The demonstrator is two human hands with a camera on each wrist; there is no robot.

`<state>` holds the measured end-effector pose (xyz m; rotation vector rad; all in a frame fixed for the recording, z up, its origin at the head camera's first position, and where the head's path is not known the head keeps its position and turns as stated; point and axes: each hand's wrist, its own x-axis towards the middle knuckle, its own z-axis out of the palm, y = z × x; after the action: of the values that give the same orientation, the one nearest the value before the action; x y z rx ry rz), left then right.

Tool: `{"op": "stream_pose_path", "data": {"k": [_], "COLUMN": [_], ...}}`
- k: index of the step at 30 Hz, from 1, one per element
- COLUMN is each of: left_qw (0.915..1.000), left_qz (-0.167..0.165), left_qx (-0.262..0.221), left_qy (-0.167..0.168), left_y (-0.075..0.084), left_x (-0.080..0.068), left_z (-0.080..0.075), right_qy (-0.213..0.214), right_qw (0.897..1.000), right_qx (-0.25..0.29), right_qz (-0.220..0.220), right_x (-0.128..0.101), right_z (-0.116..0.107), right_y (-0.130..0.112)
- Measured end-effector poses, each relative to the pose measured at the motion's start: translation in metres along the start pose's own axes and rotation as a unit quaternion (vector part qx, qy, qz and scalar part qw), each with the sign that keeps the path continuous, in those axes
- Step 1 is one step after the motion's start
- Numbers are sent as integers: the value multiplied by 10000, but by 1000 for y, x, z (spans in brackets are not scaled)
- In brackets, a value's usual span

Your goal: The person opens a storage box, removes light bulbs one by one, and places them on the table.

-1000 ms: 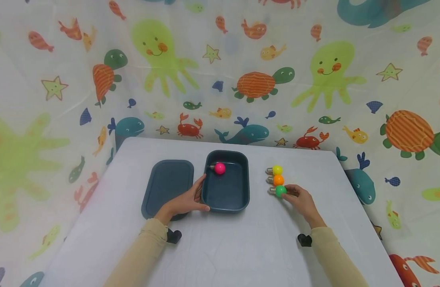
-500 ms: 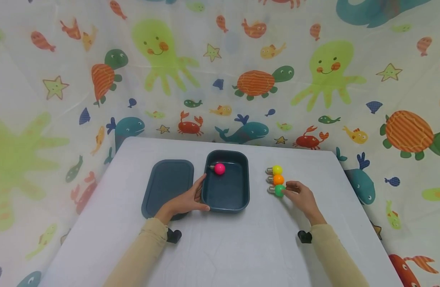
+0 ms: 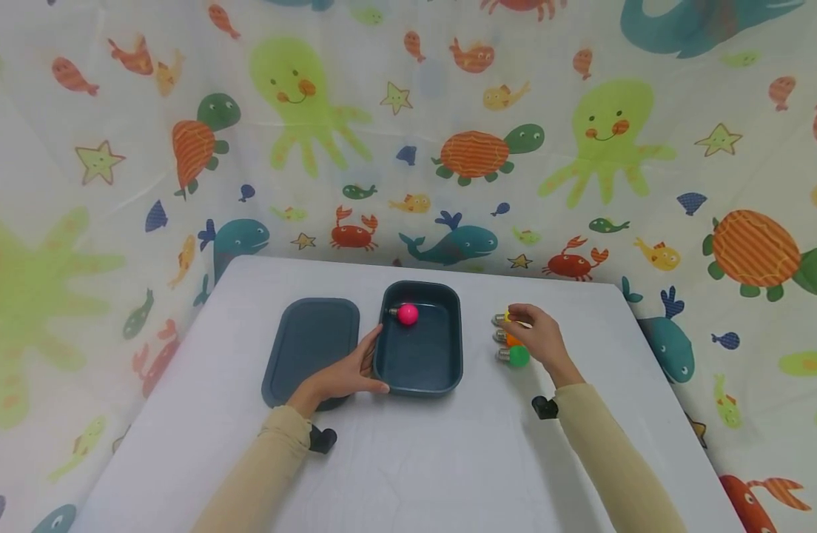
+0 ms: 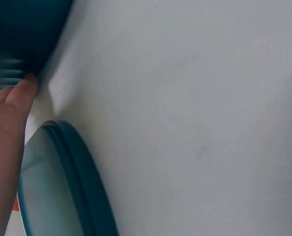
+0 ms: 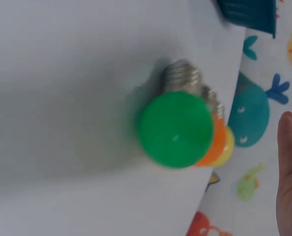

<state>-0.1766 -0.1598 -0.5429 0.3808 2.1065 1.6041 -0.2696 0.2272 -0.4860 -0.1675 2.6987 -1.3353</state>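
My left hand (image 3: 345,374) rests against the left side of a dark blue box (image 3: 418,387), fingers on its wall and thumb at the front corner; the left wrist view shows the fingertips (image 4: 29,83) touching the wall. Inside lies a pink light bulb (image 3: 408,314). To the right, a green bulb (image 3: 518,356), an orange bulb (image 3: 513,339) and a yellow bulb (image 3: 506,316) lie in a row, metal bases to the left. Over the orange and yellow bulbs hovers my right hand (image 3: 538,337), partly hiding both. In the right wrist view, its fingers are raised above the bulbs.
A flat dark blue lid (image 3: 315,340) lies left of the box, partly under my left forearm. The table (image 3: 422,466) has a white cover. Behind it hangs a curtain (image 3: 415,111) printed with sea animals.
My right hand has left the green bulb and moved back and to the left, over the orange and yellow bulbs. The green bulb stays on the table. My left hand has stayed at the box.
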Motion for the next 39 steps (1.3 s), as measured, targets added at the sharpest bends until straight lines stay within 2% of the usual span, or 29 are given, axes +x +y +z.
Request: {"op": "stream_pose_path", "data": {"k": [9, 19, 27, 39], "left_qw": [10000, 10000, 9999, 10000], "left_qz": [69, 77, 55, 38], "left_qx": [-40, -42, -84, -29], "left_qy": [-39, -15, -39, 1], "left_y": [-5, -6, -5, -2], "left_x": [2, 1, 1, 0], "left_z": [0, 0, -1, -1], "right_qy": [-54, 18, 18, -43], "right_qw": [9995, 9986, 9997, 9994], "right_qx": [238, 275, 152, 176], "right_qz": [-200, -448, -212, -288], "right_x": [14, 28, 38, 41], "right_z": [18, 44, 65, 90], "right_y": [-35, -54, -68, -89]}}
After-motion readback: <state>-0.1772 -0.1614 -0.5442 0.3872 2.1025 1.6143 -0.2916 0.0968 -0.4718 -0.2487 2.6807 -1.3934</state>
